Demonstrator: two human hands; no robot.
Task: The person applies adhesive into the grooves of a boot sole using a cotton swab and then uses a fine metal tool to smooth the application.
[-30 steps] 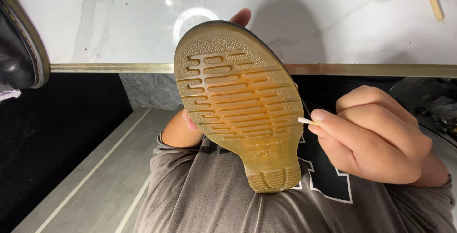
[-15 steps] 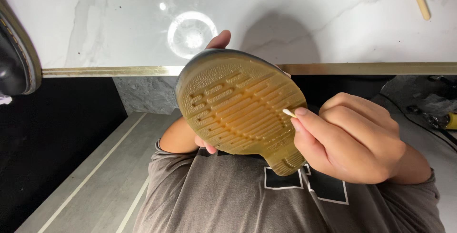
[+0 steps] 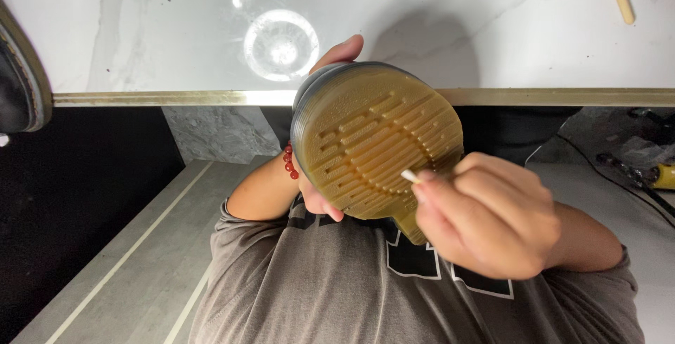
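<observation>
Shoe [image 3: 376, 140] is held sole-up in the air just off the bench's [image 3: 492, 42] near edge, long axis running from far-left toe to near-right heel. Left hand [image 3: 330, 126] grips it from underneath, mostly hidden. Right hand [image 3: 485, 217], nearer the heel, pinches a thin white stick [image 3: 410, 175], tip touching the tread grooves. Stick's length hidden in the fist; heel covered.

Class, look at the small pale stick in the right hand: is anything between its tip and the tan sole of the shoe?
Nothing visible. The right hand pinches the stick, whose tip lies against the sole's grooves. The left hand holds the shoe from behind, not across the tread.
</observation>
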